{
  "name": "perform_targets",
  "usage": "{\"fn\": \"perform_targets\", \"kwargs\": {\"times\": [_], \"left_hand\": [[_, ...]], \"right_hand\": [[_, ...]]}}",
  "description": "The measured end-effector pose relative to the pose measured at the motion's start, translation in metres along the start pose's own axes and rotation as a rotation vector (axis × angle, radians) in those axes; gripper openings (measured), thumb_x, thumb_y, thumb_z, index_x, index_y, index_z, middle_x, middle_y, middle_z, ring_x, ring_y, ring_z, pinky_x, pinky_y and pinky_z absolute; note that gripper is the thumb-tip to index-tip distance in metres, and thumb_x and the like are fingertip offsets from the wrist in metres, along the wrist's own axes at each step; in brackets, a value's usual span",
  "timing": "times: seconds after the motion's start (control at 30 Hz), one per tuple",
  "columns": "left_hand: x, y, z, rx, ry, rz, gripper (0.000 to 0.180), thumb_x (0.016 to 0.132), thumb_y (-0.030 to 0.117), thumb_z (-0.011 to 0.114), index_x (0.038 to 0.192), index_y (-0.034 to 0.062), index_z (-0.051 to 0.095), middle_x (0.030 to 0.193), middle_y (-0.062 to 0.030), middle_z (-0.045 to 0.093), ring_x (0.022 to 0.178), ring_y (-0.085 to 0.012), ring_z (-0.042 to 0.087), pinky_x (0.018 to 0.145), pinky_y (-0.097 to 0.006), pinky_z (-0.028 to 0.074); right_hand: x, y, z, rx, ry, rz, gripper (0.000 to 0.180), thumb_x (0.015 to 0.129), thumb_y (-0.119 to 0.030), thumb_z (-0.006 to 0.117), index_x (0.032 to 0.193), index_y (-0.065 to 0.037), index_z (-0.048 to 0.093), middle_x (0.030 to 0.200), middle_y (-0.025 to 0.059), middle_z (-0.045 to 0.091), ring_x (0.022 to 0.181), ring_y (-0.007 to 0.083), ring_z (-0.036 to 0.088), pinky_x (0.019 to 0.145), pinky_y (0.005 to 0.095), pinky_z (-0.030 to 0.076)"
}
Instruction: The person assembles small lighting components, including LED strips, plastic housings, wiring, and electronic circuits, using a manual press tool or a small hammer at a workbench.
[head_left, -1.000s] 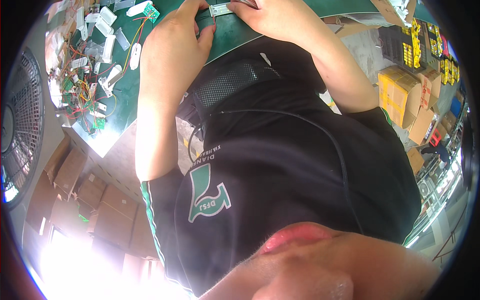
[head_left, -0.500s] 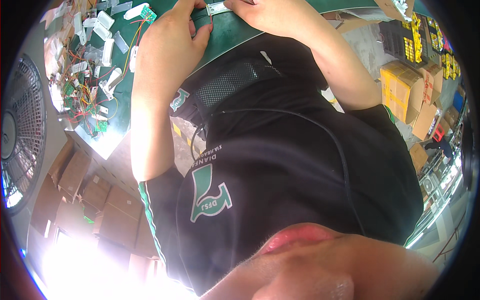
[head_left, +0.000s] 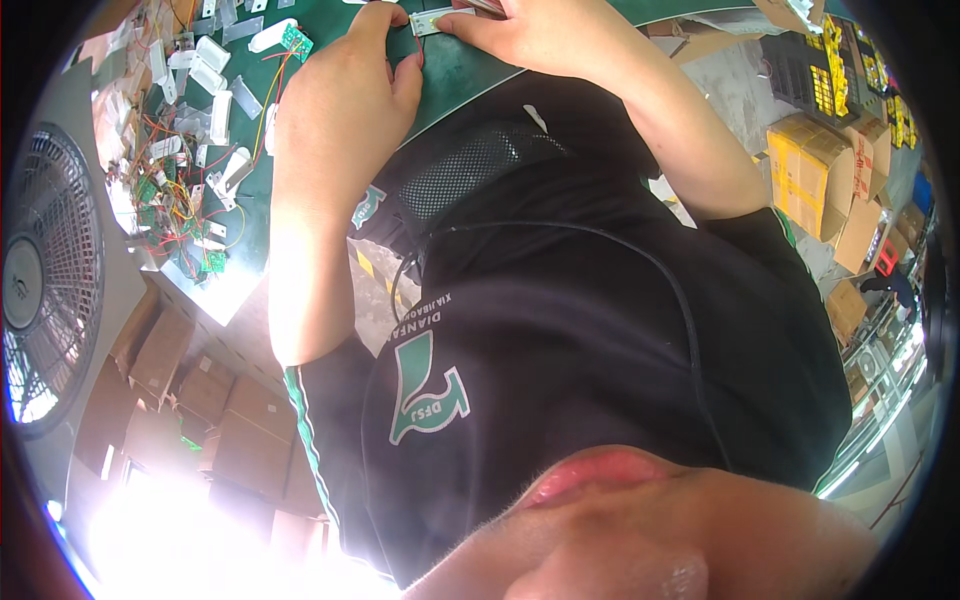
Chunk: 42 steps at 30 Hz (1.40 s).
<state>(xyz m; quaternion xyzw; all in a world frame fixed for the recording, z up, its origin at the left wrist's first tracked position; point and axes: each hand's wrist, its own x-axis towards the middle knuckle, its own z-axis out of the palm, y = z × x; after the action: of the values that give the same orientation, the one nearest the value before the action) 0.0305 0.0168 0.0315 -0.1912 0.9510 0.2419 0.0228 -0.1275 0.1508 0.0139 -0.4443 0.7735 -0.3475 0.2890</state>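
At the top edge of the head view, a small flat white plate (head_left: 428, 22) with round marks on its face sits between my hands above the green table. My left hand (head_left: 345, 110) has its index fingertip at the plate's left end, its thumb bent lower down. From the right, my right hand (head_left: 535, 35) presses its thumb on the plate's face; its other fingers are partly cut off by the frame edge. A thin pale item by those right fingers is too small to name. A red wire (head_left: 419, 45) hangs from the plate near my left thumb.
White plastic housings (head_left: 207, 77), tangled wires and green circuit boards (head_left: 297, 42) cover the left of the green table (head_left: 465, 75). A fan (head_left: 45, 270) stands at far left. Cardboard boxes (head_left: 810, 165) and a crate (head_left: 800, 75) lie to the right.
The plate sits slightly lower in the view, and my right thumb lies further over its face. The whole view has shifted a little.
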Motion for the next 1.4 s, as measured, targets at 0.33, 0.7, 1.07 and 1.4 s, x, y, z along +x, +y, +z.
{"fn": "perform_targets", "kwargs": {"times": [0.33, 0.7, 1.07, 1.4], "left_hand": [[0.003, 0.002, 0.002, -0.001, 0.037, -0.018, 0.036, 0.092, 0.022, 0.072, 0.126, 0.0158, 0.064, 0.078, -0.0106, 0.068, 0.075, -0.03, 0.072, 0.069, -0.042, 0.054], [0.007, -0.008, 0.002, -0.011, 0.091, 0.046, 0.036, 0.092, 0.026, 0.072, 0.127, 0.0162, 0.069, 0.082, -0.0073, 0.071, 0.066, -0.0242, 0.068, 0.065, -0.037, 0.053], [0.007, -0.023, 0.003, -0.264, 0.108, 0.061, 0.022, 0.095, 0.021, 0.073, 0.086, 0.0021, 0.068, 0.074, -0.0097, 0.066, 0.069, -0.0212, 0.068, 0.062, -0.034, 0.051], [0.008, -0.025, 0.005, -0.231, 0.068, 0.088, 0.017, 0.096, 0.018, 0.068, 0.09, 0.0029, 0.071, 0.083, -0.0122, 0.069, 0.073, -0.0286, 0.069, 0.067, -0.036, 0.053]], "right_hand": [[0.001, 0.006, 0.008, -0.09, 0.092, -0.016, 0.023, 0.093, -0.018, 0.068, 0.089, 0.004, 0.061, 0.08, 0.0285, 0.066, 0.08, 0.0485, 0.066, 0.067, 0.0518, 0.05], [-0.001, -0.005, -0.003, -0.051, 0.018, 0.013, 0.024, 0.093, -0.018, 0.07, 0.089, 0.003, 0.061, 0.081, 0.0273, 0.066, 0.082, 0.048, 0.066, 0.069, 0.0508, 0.05], [0.001, 0.011, 0.002, -0.048, 0.012, -0.061, 0.023, 0.092, -0.02, 0.069, 0.094, 0.002, 0.063, 0.087, 0.0271, 0.068, 0.087, 0.0474, 0.067, 0.072, 0.0516, 0.051], [0.001, 0.011, 0.001, -0.011, 0.011, -0.055, 0.023, 0.093, -0.02, 0.069, 0.094, 0.002, 0.063, 0.085, 0.0272, 0.067, 0.085, 0.0476, 0.066, 0.07, 0.0511, 0.05]]}}
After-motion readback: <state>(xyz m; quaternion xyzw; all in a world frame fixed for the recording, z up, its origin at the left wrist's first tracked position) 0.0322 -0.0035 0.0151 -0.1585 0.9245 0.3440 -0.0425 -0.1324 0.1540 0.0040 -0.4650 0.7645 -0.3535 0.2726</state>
